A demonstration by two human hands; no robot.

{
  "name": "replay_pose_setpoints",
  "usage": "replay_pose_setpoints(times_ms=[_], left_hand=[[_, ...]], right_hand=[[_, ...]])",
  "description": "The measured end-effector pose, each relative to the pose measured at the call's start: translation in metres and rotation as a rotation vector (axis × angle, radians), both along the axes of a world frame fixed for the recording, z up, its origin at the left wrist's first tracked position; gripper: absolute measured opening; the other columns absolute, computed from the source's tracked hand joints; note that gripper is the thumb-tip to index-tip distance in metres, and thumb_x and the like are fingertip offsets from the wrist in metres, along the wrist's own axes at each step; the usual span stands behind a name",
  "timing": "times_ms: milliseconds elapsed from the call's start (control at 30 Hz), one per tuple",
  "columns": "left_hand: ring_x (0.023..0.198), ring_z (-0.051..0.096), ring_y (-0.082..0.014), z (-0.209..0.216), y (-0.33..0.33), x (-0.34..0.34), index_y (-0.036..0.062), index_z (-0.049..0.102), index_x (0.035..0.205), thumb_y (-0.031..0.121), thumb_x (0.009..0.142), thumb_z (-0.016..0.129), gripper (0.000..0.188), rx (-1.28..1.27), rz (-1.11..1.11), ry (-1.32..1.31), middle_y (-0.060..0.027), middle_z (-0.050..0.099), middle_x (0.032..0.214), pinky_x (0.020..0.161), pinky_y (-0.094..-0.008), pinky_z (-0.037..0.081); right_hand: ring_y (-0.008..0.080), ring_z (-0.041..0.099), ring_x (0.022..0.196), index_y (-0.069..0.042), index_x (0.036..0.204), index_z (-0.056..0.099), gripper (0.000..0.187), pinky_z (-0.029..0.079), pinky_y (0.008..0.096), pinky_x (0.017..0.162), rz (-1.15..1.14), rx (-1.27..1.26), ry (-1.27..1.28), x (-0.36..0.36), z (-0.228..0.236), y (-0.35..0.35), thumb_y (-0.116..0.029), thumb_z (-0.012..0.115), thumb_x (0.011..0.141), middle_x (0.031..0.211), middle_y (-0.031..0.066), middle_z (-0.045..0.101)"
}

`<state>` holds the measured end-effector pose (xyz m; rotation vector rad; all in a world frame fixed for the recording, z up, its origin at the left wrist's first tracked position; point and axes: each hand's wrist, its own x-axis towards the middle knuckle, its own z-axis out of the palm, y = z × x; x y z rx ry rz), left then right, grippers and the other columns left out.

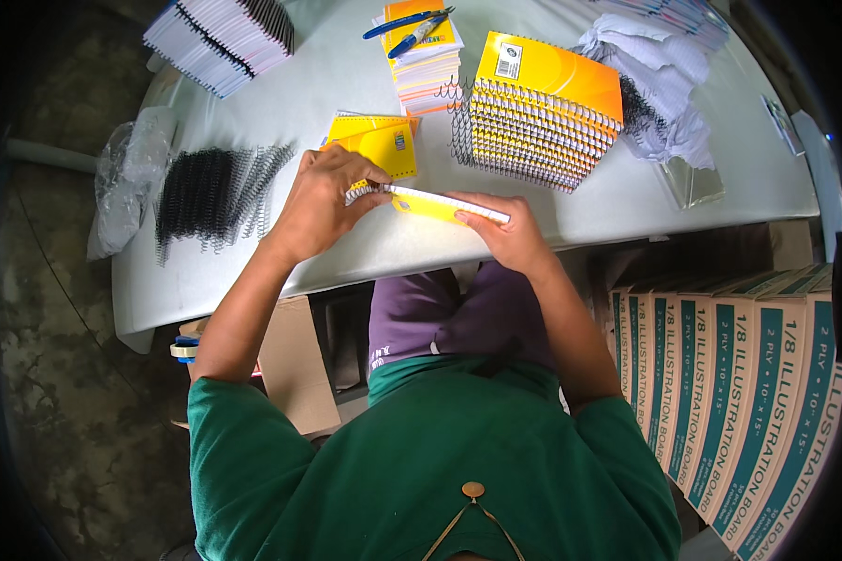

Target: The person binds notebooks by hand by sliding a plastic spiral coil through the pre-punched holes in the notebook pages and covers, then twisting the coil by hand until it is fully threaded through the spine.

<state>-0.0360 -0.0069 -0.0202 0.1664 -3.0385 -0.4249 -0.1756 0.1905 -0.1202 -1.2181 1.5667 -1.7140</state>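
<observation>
A yellow notebook [428, 206] is held edge-up just above the table's near side, its white page edge facing up. My right hand [508, 229] grips its right end, thumb on the yellow cover and fingers behind. At the other end my left hand [326, 198] pinches the notebook's corner with thumb and fingertips; a bit of spiral coil seems to show there, partly hidden by the fingers. Just beyond lie a few yellow notebooks [393, 150] with punched edges. Loose black spiral coils [201, 196] are heaped left of my left hand.
Spiral-bound yellow notebooks [543, 122] are stacked at right, beside a crumpled pale wrapper [660, 84]. Pens [416, 35] top another stack [428, 79]. More bound notebooks [220, 47] stand far left, a clear plastic bag [131, 178] at the left edge. Cartons [730, 374] line the lower right.
</observation>
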Motion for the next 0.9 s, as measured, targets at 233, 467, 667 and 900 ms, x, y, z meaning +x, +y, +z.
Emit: replay_pose_setpoints(times_ms=[233, 467, 667, 900], left_hand=[[0.130, 0.025, -0.0386, -0.090, 0.043, 0.034, 0.0090, 0.035, 0.135, 0.063, 0.071, 0.053, 0.086, -0.390, 0.070, 0.258, -0.0220, 0.029, 0.140, 0.103, -0.0570, 0.015], [0.129, 0.013, -0.0520, -0.074, 0.025, 0.021, -0.0025, 0.018, 0.138, 0.074, 0.072, 0.038, 0.103, -0.540, 0.259, 0.646, -0.0328, 0.017, 0.140, 0.100, -0.0662, 0.001], [0.128, 0.012, -0.0529, -0.105, 0.049, 0.053, 0.0036, 0.035, 0.134, 0.078, 0.067, 0.044, 0.101, -0.433, -0.015, 0.550, -0.0289, 0.015, 0.142, 0.096, -0.0679, 0.001], [0.128, 0.002, -0.0555, -0.154, 0.061, 0.071, -0.0036, 0.019, 0.137, 0.078, 0.067, 0.044, 0.111, -0.374, -0.210, 0.451, -0.0348, 0.014, 0.139, 0.095, -0.0700, -0.001]], right_hand=[[0.0269, 0.065, 0.082, -0.004, 0.109, 0.061, 0.029, 0.050, 0.0282, 0.071, -0.115, -0.031, 0.156, 0.024, 0.007, 0.005, 0.002, 0.057, 0.081, 0.096, 0.0166, 0.065], [0.0276, 0.064, 0.085, -0.005, 0.111, 0.060, 0.035, 0.050, 0.0309, 0.073, -0.088, -0.187, 0.324, 0.045, 0.001, 0.003, 0.005, 0.058, 0.077, 0.101, 0.0138, 0.064], [0.0274, 0.064, 0.085, -0.006, 0.110, 0.061, 0.036, 0.051, 0.0318, 0.073, -0.139, -0.194, 0.255, 0.044, -0.009, 0.005, 0.005, 0.059, 0.076, 0.101, 0.0129, 0.064], [0.0289, 0.063, 0.087, -0.007, 0.110, 0.061, 0.038, 0.051, 0.0330, 0.075, -0.134, -0.216, 0.245, 0.048, -0.011, 0.000, 0.006, 0.058, 0.074, 0.105, 0.0127, 0.063]])
